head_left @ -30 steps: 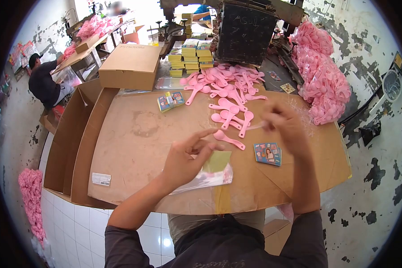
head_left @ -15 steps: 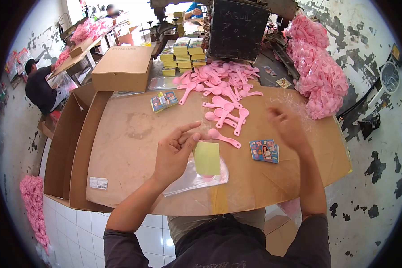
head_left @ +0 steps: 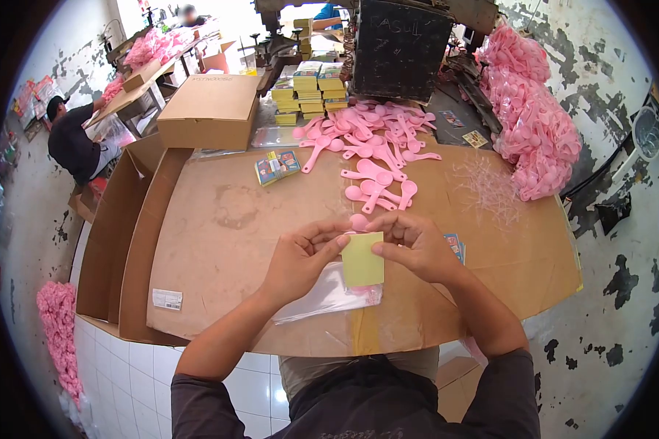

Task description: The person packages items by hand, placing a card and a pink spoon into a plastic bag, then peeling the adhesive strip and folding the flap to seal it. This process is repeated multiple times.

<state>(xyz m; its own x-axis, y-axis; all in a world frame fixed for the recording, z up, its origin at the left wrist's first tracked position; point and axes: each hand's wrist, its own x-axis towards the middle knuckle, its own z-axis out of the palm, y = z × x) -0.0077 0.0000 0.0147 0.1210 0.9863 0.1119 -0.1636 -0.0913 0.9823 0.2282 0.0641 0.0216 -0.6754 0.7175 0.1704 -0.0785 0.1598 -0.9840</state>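
Observation:
A yellow-green card (head_left: 362, 267) is held upright in front of me, above a pile of clear plastic bags (head_left: 311, 296). My left hand (head_left: 300, 260) pinches its upper left corner between thumb and fingers. At the card's upper right edge, my right hand (head_left: 417, 249) is closed with its thumb against the card. Just beyond the card lies a pink measuring spoon (head_left: 358, 222), partly hidden by it and the fingers. Printed picture cards (head_left: 455, 245) show beside my right hand, mostly covered by it.
Farther back is a heap of pink measuring spoons (head_left: 377, 135). A banded card pack (head_left: 277, 168) lies left of it. Stacked cards (head_left: 311, 91), a cardboard box (head_left: 209, 110) and a black machine (head_left: 399, 51) stand behind. Bagged pink spoons (head_left: 538, 124) rise at right. A person (head_left: 73, 139) sits far left.
My right hand has come in from the right and now touches the card. The left hand still grips it. The camera view has shifted slightly.

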